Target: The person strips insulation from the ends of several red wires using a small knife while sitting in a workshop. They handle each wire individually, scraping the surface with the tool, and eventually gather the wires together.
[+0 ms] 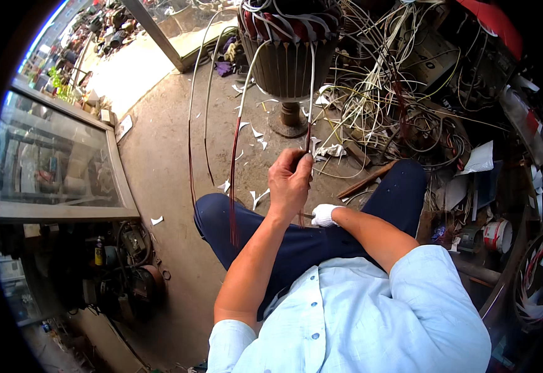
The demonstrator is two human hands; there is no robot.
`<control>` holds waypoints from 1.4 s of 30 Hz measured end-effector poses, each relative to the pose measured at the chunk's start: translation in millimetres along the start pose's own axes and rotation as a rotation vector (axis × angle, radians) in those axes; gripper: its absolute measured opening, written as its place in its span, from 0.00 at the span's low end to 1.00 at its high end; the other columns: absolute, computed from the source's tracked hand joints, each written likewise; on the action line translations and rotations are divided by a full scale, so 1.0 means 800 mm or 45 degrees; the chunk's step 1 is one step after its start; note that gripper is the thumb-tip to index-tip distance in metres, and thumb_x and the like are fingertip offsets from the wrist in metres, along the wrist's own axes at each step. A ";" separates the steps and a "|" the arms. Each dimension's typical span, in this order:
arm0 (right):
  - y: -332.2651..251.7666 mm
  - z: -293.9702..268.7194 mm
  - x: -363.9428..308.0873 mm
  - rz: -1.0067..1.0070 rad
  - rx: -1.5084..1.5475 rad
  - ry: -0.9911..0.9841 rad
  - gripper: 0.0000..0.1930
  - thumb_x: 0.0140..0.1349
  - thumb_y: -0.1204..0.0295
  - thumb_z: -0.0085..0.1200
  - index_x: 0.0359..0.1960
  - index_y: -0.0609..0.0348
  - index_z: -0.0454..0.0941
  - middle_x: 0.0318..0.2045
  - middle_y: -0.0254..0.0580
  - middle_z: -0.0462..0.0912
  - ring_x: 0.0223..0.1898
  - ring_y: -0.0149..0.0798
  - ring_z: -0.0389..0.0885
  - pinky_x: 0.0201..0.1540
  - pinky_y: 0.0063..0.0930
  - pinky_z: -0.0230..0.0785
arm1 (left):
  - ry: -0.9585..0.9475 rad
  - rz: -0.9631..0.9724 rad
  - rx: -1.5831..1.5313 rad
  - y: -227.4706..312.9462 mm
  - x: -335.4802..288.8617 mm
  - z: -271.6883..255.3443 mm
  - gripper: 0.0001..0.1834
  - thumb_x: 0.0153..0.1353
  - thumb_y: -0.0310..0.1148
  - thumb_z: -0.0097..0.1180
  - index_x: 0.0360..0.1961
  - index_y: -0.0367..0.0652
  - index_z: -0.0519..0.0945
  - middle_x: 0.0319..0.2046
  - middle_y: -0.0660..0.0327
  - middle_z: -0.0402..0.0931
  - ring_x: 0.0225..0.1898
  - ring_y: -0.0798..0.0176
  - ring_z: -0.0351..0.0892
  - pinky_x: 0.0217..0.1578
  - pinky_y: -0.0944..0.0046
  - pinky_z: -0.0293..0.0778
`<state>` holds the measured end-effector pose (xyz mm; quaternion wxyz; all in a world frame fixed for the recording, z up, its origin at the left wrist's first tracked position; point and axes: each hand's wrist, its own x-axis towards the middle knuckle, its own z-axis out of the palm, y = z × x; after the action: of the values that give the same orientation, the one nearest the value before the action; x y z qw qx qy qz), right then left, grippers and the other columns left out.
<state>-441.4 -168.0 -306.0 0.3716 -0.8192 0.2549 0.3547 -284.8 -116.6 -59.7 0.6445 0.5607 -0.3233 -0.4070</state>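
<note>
Bare left hand (291, 180) pinches a dark-red wire bundle (309, 138) in front of the grey ribbed metal core (287, 69), probably keeping strands together; white-gloved right hand (325, 215), farther off, looks curled, contents unclear.

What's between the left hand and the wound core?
In the head view, dark red wire, held in the left hand, runs up into a pale sleeve along the wound core; the post below shows behind.

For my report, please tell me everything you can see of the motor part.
The motor part is a dark, ribbed drum, metal by its look, upright on a short shaft. Reddish coils and pale sleeves crowd its top, which the picture cuts off. Sleeved wires hang from it; the left hand grips one.
</note>
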 end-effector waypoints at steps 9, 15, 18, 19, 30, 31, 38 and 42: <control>-0.086 -0.123 -0.263 -0.096 0.876 1.610 0.15 0.70 0.66 0.54 0.51 0.63 0.78 0.33 0.56 0.86 0.38 0.58 0.87 0.43 0.47 0.78 | 0.073 -0.041 -0.094 0.035 -0.118 -0.001 0.09 0.71 0.32 0.60 0.39 0.36 0.82 0.20 0.65 0.76 0.17 0.74 0.72 0.17 0.70 0.67; -0.149 -0.147 -0.340 -0.661 -0.439 1.711 0.06 0.65 0.68 0.61 0.40 0.51 0.79 0.31 0.47 0.85 0.29 0.51 0.86 0.30 0.42 0.77 | 0.099 -0.114 -0.162 0.046 -0.138 0.014 0.10 0.72 0.33 0.59 0.42 0.35 0.81 0.18 0.66 0.74 0.15 0.73 0.69 0.15 0.70 0.64; -0.105 -0.244 -0.301 -0.465 -0.527 1.855 0.08 0.69 0.63 0.57 0.35 0.51 0.77 0.30 0.48 0.84 0.29 0.51 0.86 0.29 0.45 0.77 | 0.071 -0.172 -0.274 0.048 -0.136 0.027 0.10 0.72 0.33 0.60 0.42 0.35 0.80 0.16 0.67 0.71 0.14 0.73 0.65 0.14 0.70 0.60; -0.088 -0.267 -0.290 -0.394 -0.506 1.886 0.09 0.70 0.62 0.56 0.36 0.51 0.78 0.29 0.48 0.84 0.29 0.51 0.86 0.29 0.46 0.77 | 0.071 -0.190 -0.297 0.047 -0.137 0.029 0.10 0.72 0.33 0.60 0.42 0.35 0.80 0.16 0.67 0.70 0.14 0.73 0.66 0.14 0.70 0.60; -0.133 -0.230 -0.295 -0.566 -0.648 1.595 0.08 0.70 0.63 0.54 0.34 0.51 0.78 0.21 0.43 0.80 0.24 0.48 0.86 0.25 0.43 0.77 | 0.096 -0.235 -0.337 0.031 -0.141 0.007 0.09 0.73 0.31 0.59 0.43 0.34 0.79 0.22 0.66 0.73 0.15 0.74 0.68 0.13 0.71 0.62; -0.146 -0.215 -0.303 -0.603 -0.651 1.539 0.09 0.70 0.63 0.53 0.34 0.51 0.78 0.21 0.43 0.80 0.24 0.48 0.86 0.25 0.43 0.77 | 0.114 -0.254 -0.334 0.031 -0.143 0.004 0.09 0.73 0.31 0.59 0.43 0.34 0.79 0.22 0.66 0.73 0.15 0.74 0.68 0.13 0.71 0.62; -0.114 -0.255 -0.277 -0.509 -0.528 1.731 0.11 0.70 0.60 0.58 0.33 0.51 0.77 0.21 0.44 0.80 0.22 0.48 0.84 0.24 0.43 0.76 | 0.068 -0.335 -0.412 0.045 -0.142 0.009 0.07 0.74 0.32 0.57 0.42 0.38 0.78 0.17 0.68 0.68 0.14 0.74 0.66 0.14 0.71 0.63; -0.142 -0.215 -0.299 -0.780 -0.518 1.578 0.10 0.69 0.61 0.59 0.34 0.51 0.77 0.21 0.41 0.80 0.22 0.46 0.84 0.25 0.41 0.76 | 0.060 -0.451 -0.656 0.047 -0.147 -0.002 0.07 0.75 0.31 0.56 0.44 0.38 0.78 0.16 0.68 0.67 0.14 0.74 0.63 0.16 0.71 0.63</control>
<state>-444.7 -199.6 7.9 0.0815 -0.9576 0.1064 -0.2550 -331.6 -10.2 -18.3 0.6918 0.4360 -0.0917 -0.5683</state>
